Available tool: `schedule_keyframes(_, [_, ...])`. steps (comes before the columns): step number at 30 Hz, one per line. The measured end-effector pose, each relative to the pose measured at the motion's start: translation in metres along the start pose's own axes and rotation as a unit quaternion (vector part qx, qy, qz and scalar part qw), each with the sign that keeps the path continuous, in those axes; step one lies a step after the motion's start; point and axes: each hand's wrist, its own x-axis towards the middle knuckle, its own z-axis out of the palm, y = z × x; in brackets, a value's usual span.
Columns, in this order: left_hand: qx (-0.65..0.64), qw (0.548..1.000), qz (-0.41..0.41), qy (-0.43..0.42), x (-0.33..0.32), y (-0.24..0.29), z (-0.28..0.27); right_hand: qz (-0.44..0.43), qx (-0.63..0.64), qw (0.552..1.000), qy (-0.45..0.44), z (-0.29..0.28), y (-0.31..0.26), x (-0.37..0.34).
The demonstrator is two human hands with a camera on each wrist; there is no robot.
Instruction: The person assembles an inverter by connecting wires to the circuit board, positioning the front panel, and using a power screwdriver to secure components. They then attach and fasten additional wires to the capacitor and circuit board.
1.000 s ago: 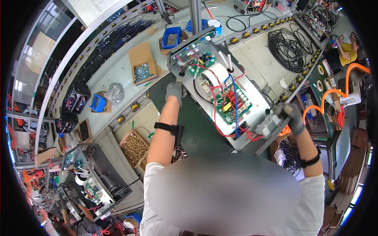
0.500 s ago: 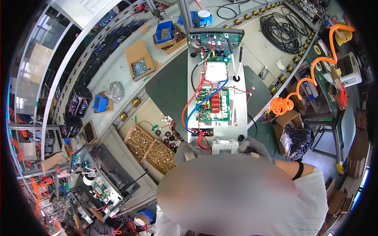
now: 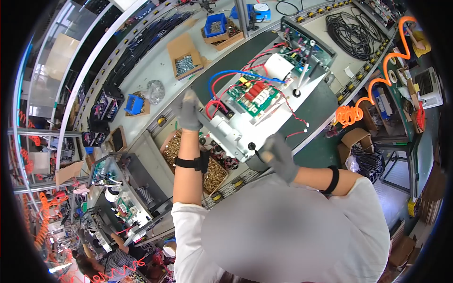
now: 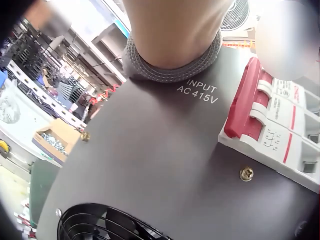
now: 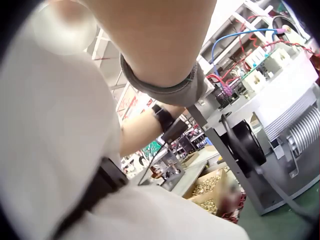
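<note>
An open electrical unit (image 3: 278,118) with a green circuit board (image 3: 253,97), a white cylinder and red and blue wires lies slanted over the green bench surface. At the left end of its near panel, my left gloved hand (image 3: 188,112) grips the edge. My right gloved hand (image 3: 281,159) holds the panel's other end, beside a black cable. The left wrist view shows the dark panel (image 4: 150,140) with a red-levered breaker (image 4: 272,117), a fan grille (image 4: 107,224) and the left glove's cuff. Both wrist views hide the fingertips.
Boxes of brass pieces (image 3: 213,178) sit near the unit's left end. A hardware carton (image 3: 185,65) and blue bin (image 3: 215,27) stand behind. An orange coiled hose (image 3: 349,115) hangs right; coiled black cable (image 3: 354,35) lies back right. Another unit (image 3: 125,188) is at left.
The unit first swung upright in view, then turned so its far end points right and its near panel faces lower left. Both hands moved with the near panel, the left now farther forward.
</note>
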Motion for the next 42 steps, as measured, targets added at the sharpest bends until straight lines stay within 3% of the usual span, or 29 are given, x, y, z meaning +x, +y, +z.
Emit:
schedule_keyframes(2, [0.023,1.0,0.003,-0.011,0.003,0.002,-0.003,0.148,-0.086,0.985,0.019,-0.019,0.014,-0.008])
schedule_keyframes(3, [0.037,0.999,-0.004,-0.03,0.004,0.004,-0.005,0.15,-0.085,0.985,0.017,-0.02,0.027,-0.012])
schedule_keyframes(5, [0.067,0.996,-0.038,-0.054,0.001,0.005,-0.012,0.312,0.12,0.937,-0.101,-0.013,0.055,-0.024])
schedule_keyframes(6, [0.065,0.996,-0.039,-0.055,-0.003,0.008,-0.009,0.314,0.119,0.937,-0.099,-0.018,0.053,-0.023])
schedule_keyframes(7, [0.201,0.977,0.071,0.002,-0.01,0.017,-0.001,0.342,0.096,0.91,-0.214,-0.026,0.048,-0.018])
schedule_keyframes(8, [0.332,0.925,0.176,0.059,-0.018,0.029,0.007,0.366,0.073,0.868,-0.326,-0.033,0.046,-0.017])
schedule_keyframes(9, [0.379,0.887,0.262,0.03,-0.03,0.052,0.016,0.394,0.043,0.869,-0.297,-0.04,0.072,-0.034])
schedule_keyframes(10, [0.42,0.839,0.346,-0.001,-0.047,0.076,0.025,0.322,0.031,0.896,-0.304,-0.066,0.082,-0.044])
schedule_keyframes(12, [0.394,0.845,0.342,-0.121,-0.094,0.099,0.041,0.183,-0.068,0.947,-0.255,-0.108,0.06,-0.045])
schedule_keyframes(14, [0.305,0.856,0.317,-0.27,-0.126,0.099,0.076,0.096,-0.161,0.962,-0.199,-0.154,-0.035,-0.025])
schedule_keyframes(15, [0.301,0.857,0.261,-0.327,-0.139,0.095,0.098,0.073,-0.209,0.957,-0.186,-0.166,-0.078,-0.017])
schedule_keyframes(16, [0.315,0.864,0.239,-0.312,-0.154,0.083,0.119,0.073,-0.217,0.956,-0.185,-0.172,-0.108,-0.011])
schedule_keyframes(18, [0.309,0.876,0.249,-0.274,-0.167,0.067,0.149,-0.06,-0.373,0.908,-0.183,-0.177,-0.149,-0.001])
schedule_keyframes(19, [0.309,0.877,0.252,-0.268,-0.17,0.059,0.152,-0.065,-0.377,0.905,-0.184,-0.177,-0.159,0.005])
schedule_keyframes(21, [0.32,0.883,0.162,-0.304,-0.173,0.048,0.157,-0.122,-0.476,0.85,-0.191,-0.181,-0.172,0.015])
schedule_keyframes(22, [0.365,0.875,0.153,-0.278,-0.164,0.056,0.154,-0.13,-0.476,0.848,-0.193,-0.19,-0.173,0.022])
schedule_keyframes(23, [0.411,0.864,0.143,-0.253,-0.152,0.065,0.144,-0.153,-0.491,0.839,-0.175,-0.201,-0.172,0.031])
schedule_keyframes(24, [0.438,0.854,0.213,-0.184,-0.147,0.067,0.134,-0.173,-0.504,0.831,-0.157,-0.211,-0.17,0.038])
schedule_keyframes(25, [0.492,0.836,0.208,-0.12,-0.144,0.065,0.124,-0.197,-0.534,0.812,-0.131,-0.223,-0.171,0.045])
schedule_keyframes(26, [0.497,0.834,0.208,-0.115,-0.145,0.065,0.126,-0.204,-0.531,0.812,-0.133,-0.233,-0.172,0.054])
schedule_keyframes(28, [0.561,0.778,0.254,-0.123,-0.151,0.066,0.131,-0.25,-0.578,0.773,-0.08,-0.247,-0.173,0.07])
schedule_keyframes(29, [0.636,0.733,0.218,-0.103,-0.157,0.068,0.137,-0.255,-0.576,0.773,-0.082,-0.25,-0.172,0.08])
schedule_keyframes(31, [0.676,0.713,0.168,-0.085,-0.161,0.07,0.144,-0.317,-0.619,0.717,-0.043,-0.248,-0.172,0.102])
schedule_keyframes(32, [0.709,0.691,0.119,-0.07,-0.161,0.071,0.146,-0.32,-0.618,0.717,-0.042,-0.245,-0.169,0.114])
schedule_keyframes(35, [0.725,0.685,0.049,-0.045,-0.162,0.056,0.142,-0.399,-0.611,0.682,0.045,-0.235,-0.145,0.158])
schedule_keyframes(36, [0.727,0.683,0.046,-0.041,-0.163,0.054,0.143,-0.414,-0.603,0.678,0.07,-0.233,-0.136,0.176])
schedule_keyframes(38, [0.747,0.662,-0.041,-0.037,-0.165,0.048,0.148,-0.433,-0.613,0.658,0.063,-0.224,-0.115,0.209])
schedule_keyframes(40, [0.752,0.656,-0.049,-0.038,-0.165,0.04,0.153,-0.45,-0.622,0.638,0.059,-0.212,-0.09,0.227])
schedule_keyframes(42, [0.754,0.653,-0.059,-0.037,-0.167,0.029,0.158,-0.347,-0.659,0.667,0.01,-0.2,-0.071,0.236])
